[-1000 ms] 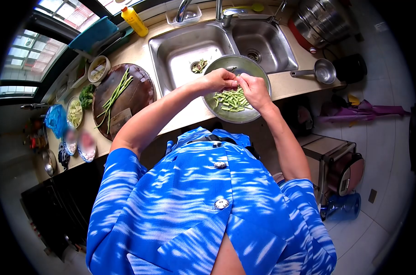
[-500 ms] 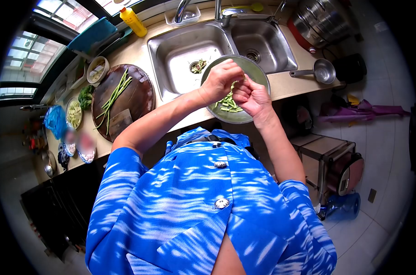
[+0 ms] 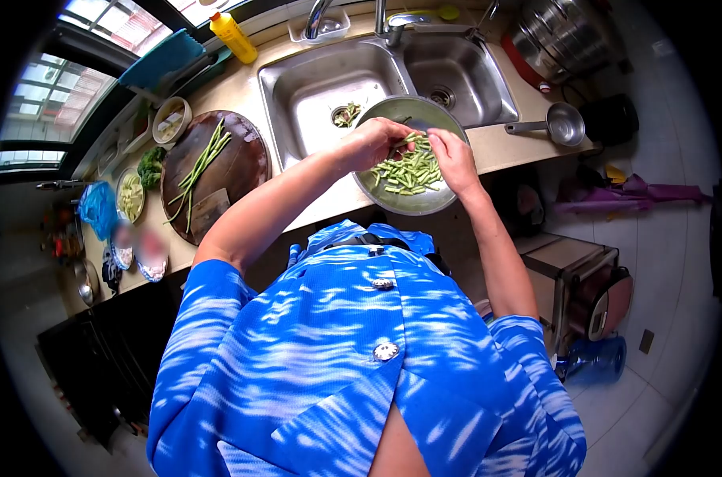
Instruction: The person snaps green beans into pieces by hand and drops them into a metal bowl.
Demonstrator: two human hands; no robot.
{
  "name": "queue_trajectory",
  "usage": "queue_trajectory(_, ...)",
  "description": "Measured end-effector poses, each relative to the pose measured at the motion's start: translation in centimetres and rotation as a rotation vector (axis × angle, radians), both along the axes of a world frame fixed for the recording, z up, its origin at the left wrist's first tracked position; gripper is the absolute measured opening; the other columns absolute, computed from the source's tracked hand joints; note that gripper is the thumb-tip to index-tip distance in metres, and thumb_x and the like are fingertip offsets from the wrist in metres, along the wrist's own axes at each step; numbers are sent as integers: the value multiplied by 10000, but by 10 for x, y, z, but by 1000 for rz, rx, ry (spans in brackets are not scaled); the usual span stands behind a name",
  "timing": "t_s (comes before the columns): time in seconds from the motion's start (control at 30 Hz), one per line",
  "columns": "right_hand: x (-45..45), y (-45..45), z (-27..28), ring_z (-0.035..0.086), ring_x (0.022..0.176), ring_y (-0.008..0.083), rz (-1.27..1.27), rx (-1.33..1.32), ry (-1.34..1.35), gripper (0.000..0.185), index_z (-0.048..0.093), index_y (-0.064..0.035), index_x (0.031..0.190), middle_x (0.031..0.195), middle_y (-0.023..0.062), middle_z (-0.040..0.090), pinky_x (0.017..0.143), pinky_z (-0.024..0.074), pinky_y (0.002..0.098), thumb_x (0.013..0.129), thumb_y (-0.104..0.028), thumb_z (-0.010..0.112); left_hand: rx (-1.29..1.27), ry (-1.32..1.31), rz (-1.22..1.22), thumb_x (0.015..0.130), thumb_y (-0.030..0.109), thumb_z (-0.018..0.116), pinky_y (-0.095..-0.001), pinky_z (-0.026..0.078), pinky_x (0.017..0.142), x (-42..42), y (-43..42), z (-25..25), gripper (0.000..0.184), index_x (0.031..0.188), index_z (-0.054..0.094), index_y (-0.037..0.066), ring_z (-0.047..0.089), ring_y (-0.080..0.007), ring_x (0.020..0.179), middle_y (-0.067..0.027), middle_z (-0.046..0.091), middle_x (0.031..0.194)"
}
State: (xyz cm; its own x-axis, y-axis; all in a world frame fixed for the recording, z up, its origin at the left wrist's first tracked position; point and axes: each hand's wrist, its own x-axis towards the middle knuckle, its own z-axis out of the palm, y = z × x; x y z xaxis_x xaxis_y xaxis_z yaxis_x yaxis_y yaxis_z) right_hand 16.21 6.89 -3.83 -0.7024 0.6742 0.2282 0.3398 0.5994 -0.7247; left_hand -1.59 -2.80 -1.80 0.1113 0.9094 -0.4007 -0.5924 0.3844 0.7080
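Observation:
My left hand (image 3: pixel 379 143) is over the upper left part of a metal bowl (image 3: pixel 361 179), its fingers closed around green bean pieces. My right hand (image 3: pixel 454 161) meets it from the right, fingertips pinched at the same green bean (image 3: pixel 415 141). Short cut lengths of green bean (image 3: pixel 408 172) are heaped in the bowl beneath both hands. The bowl sits at the front edge of the counter, partly over the sink. Long whole green beans (image 3: pixel 198 175) lie across a round wooden chopping board (image 3: pixel 245 163) on the left.
A double steel sink (image 3: pixel 329 75) lies behind the bowl, with green scraps in its drain (image 3: pixel 346 115). A cleaver (image 3: pixel 210 213) rests on the board. Broccoli (image 3: pixel 150 167) and a plate of cut vegetables (image 3: pixel 130 196) stand left. A small saucepan (image 3: pixel 564 125) is at right.
Both hands have lowered towards the bowl and opened out from their raised, close-together pose. More bean pieces are visible in the bowl now.

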Motion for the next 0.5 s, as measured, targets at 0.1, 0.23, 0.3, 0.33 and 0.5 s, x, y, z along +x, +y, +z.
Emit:
queue_trajectory(0.1, -14, -12, 42, 627, 800, 339, 122, -252, -30, 224, 610, -11, 927, 867, 192, 642, 718, 486, 389, 874, -223, 559, 23, -24, -89, 827, -7, 458, -254, 443, 730, -3, 2, 1, 327, 1127, 556, -92, 551, -128, 802, -97, 610, 915)
queue_trajectory(0.23, -19, -13, 40, 620, 763, 339, 138, 38, -138, 171, 617, 0, 911, 811, 182, 634, 678, 484, 399, 825, -148, 606, 92, 228, -178, 812, -78, 494, -243, 467, 719, -1, 6, -6, 368, 1180, 501, -88, 565, -119, 810, -98, 609, 910)
queue_trajectory(0.3, -20, -17, 40, 618, 767, 345, 109, 82, -136, 169, 619, -2, 906, 810, 181, 633, 681, 483, 404, 826, -150, 606, 95, 254, -151, 814, -85, 498, -245, 475, 706, 1, 4, -8, 411, 1222, 448, -87, 571, -124, 793, -101, 609, 903)
queue_trajectory(0.33, -20, -18, 40, 617, 770, 351, 77, 125, -134, 167, 622, -4, 902, 810, 181, 632, 683, 483, 408, 827, -152, 606, 98, 278, -127, 816, -92, 502, -248, 482, 694, 2, 4, -8, 460, 1264, 396, -86, 576, -129, 775, -103, 609, 897)
queue_trajectory(0.5, -21, -22, 43, 599, 726, 356, 139, 168, -178, 154, 591, -17, 840, 762, 171, 612, 645, 467, 437, 845, -170, 580, 141, 305, -151, 806, -95, 523, -263, 502, 699, -1, 4, -5, 554, 1316, 306, -81, 589, -139, 743, -118, 612, 895)
